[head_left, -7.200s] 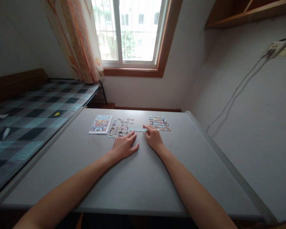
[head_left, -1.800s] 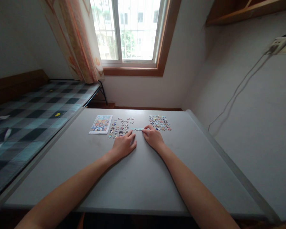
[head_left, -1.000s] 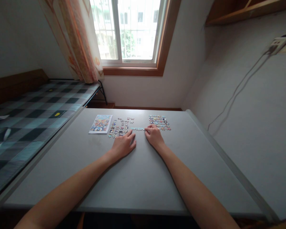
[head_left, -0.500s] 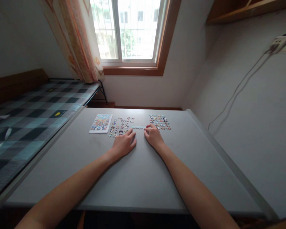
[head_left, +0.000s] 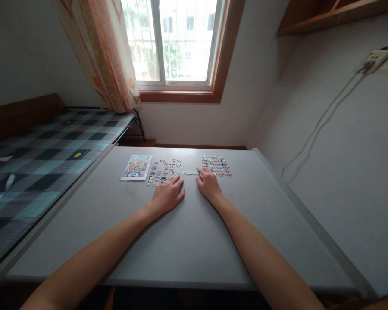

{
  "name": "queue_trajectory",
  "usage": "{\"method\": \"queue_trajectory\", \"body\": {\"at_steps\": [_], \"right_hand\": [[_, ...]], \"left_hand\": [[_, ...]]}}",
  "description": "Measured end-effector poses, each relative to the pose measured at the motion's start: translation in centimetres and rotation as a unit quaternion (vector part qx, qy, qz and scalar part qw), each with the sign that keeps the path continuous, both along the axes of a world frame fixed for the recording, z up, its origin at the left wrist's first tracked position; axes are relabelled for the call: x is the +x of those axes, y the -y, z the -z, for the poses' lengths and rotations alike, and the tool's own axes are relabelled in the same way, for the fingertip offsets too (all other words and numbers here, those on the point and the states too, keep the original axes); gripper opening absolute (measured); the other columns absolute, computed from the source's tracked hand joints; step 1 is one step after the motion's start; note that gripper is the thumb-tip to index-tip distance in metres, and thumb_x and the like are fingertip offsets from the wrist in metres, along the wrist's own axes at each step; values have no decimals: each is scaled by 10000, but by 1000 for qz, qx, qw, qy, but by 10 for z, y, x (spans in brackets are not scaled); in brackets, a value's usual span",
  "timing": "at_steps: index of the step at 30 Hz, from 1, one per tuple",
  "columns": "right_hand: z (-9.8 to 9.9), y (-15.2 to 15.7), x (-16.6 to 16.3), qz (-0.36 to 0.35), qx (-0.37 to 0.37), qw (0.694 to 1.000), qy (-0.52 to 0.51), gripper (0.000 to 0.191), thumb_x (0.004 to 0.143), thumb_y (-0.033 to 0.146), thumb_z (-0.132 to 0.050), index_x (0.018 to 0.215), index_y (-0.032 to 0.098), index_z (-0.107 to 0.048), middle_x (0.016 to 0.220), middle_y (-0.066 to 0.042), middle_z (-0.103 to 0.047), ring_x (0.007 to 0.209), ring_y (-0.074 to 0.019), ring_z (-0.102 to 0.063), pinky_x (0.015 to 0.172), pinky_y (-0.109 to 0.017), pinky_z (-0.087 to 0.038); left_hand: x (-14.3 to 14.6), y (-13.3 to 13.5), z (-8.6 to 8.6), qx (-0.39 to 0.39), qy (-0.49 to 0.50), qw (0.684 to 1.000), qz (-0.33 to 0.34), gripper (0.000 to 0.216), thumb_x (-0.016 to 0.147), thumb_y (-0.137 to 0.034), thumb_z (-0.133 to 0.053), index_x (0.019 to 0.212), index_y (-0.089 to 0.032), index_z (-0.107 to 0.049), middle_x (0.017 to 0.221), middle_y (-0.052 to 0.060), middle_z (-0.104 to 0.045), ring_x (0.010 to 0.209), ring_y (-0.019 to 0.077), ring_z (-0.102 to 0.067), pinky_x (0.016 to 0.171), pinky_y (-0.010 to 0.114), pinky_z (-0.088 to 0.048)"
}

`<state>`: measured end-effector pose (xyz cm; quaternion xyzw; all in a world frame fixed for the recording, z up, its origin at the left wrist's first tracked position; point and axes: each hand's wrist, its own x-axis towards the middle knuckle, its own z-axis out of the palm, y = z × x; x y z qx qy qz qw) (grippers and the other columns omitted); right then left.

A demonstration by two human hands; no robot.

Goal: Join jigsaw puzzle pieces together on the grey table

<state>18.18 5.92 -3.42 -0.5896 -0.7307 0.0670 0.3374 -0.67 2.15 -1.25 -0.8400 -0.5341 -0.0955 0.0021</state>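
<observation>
A short strip of joined jigsaw pieces (head_left: pixel 187 173), pale blue along its top, lies on the grey table (head_left: pixel 181 241). My left hand (head_left: pixel 168 193) rests palm down, its fingertips close to the strip's left end and its thumb apart. At the right end is my right hand (head_left: pixel 209 184), index finger stretched out and the other fingers partly curled; nothing shows in it. Loose jigsaw pieces (head_left: pixel 170 171) are spread beyond my left hand. A denser group of jigsaw pieces (head_left: pixel 216 162) lies just past my right hand.
Left of the loose pieces lies a colourful printed picture sheet (head_left: pixel 136 168). A bed with a checked cover (head_left: pixel 51 163) runs along the table's left side. On the right wall, a cable (head_left: pixel 320 122) hangs from a socket (head_left: pixel 375 60). A window (head_left: pixel 184 43) is ahead.
My right fingers have parted slightly and moved off the strip's right end, showing more of it. My left hand has stayed almost still.
</observation>
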Motion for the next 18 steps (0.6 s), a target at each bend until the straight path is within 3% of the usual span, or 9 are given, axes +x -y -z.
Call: {"method": "queue_trajectory", "body": {"at_steps": [4,10,18], "right_hand": [[2,-2,1,-3,8,999,-39,429,793,114,-431,1203,101,-555,971,-86,-647,790,-162,-580,848,-278,-445],[1,-2,0,0,-6,999,-33,385,793,131,-447,1148,128,-596,985,-78,-661,759,-155,-584,837,-276,-445],[-1,0,-2,4,-8,1000,-6,339,803,139,-454,1084,151,-642,956,-78,-661,835,-170,-588,831,-271,-440]], "left_hand": [[-1,-1,0,5,1,1000,8,383,892,-420,-385,1236,-301,-504,1427,24,-413,889,210,-655,782,346,-494],[-2,-2,-2,22,-24,999,25,366,886,-416,-387,1192,-269,-522,1453,54,-367,858,219,-661,723,351,-510],[-2,-3,0,22,-14,999,41,389,900,-408,-358,1235,-268,-498,1415,40,-425,905,214,-652,757,338,-505]]}}
